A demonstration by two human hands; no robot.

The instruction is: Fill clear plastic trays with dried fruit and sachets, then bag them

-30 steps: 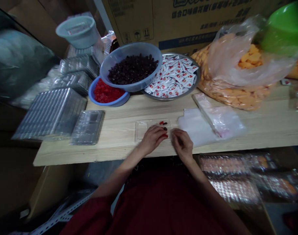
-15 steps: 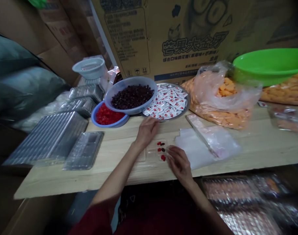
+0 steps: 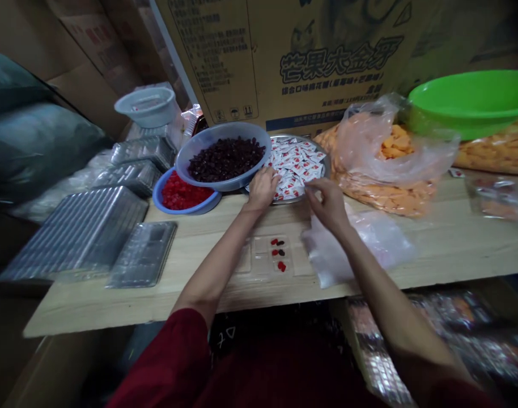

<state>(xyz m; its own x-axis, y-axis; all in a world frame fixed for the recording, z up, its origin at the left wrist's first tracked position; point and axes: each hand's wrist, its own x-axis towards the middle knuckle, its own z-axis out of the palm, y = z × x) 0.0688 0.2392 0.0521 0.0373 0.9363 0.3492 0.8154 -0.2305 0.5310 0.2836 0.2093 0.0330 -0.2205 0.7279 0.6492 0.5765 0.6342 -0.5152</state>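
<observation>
My left hand (image 3: 263, 187) is at the left front edge of a round metal tray of small white-and-red packets (image 3: 299, 161), fingers bent over them; what they hold is hidden. At the tray's right front edge, my right hand (image 3: 327, 203) has thumb and index curled close together, with something small and pale at the tips. Below both hands a clear compartment tray (image 3: 263, 262) lies on the table, with red pieces (image 3: 281, 266) and dark pieces (image 3: 281, 253) in its right-hand compartments.
Dark pieces fill a translucent bowl (image 3: 182, 161) overlapping a blue bowl (image 3: 157, 198) of red pieces. Stacked clear trays (image 3: 89, 226) stand left. Right are plastic sheets (image 3: 382, 238), a bag of orange pieces (image 3: 412, 192) and a green basin (image 3: 467, 107). A carton (image 3: 263, 68) stands behind.
Both hands have moved forward: my left from above the clear tray to the packets, my right from the clear tray's right side to the metal tray's edge. The view has shifted slightly.
</observation>
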